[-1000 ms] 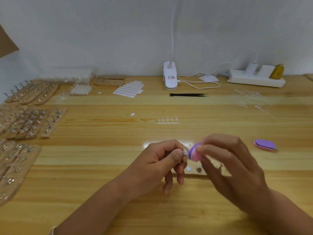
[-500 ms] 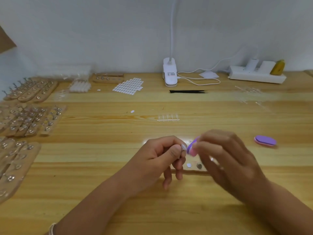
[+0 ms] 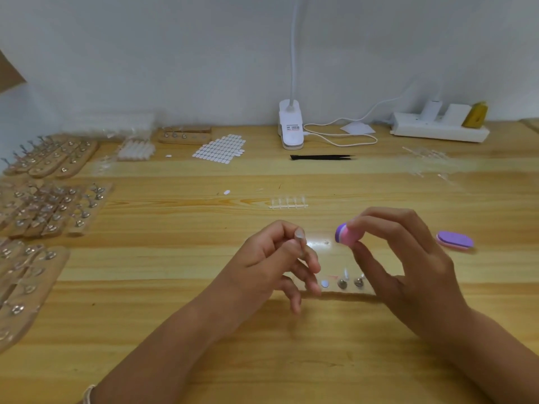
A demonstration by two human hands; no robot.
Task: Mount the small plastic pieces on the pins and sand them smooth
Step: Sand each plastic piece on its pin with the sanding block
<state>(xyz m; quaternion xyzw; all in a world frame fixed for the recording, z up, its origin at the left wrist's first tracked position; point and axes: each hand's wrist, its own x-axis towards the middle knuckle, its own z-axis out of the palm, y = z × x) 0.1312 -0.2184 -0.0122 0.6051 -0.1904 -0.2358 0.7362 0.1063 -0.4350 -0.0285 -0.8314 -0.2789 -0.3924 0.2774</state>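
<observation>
Two hands now apart: right hand [image 3: 408, 263] pinches small pink-and-purple sanding block [image 3: 345, 235], lifted clear of pale plastic piece [image 3: 299, 235] atop metal pin [image 3: 303, 249] pinched in left hand [image 3: 271, 258]. Sanding paused, probably a smoothness check.

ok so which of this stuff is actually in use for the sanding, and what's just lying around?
In use: left hand pinching a pin with a plastic piece on its tip; right hand holding the sanding block; pin stand between the hands.
Lying about: spare block, tweezers, lamp, power strip, pin boards at left.
</observation>
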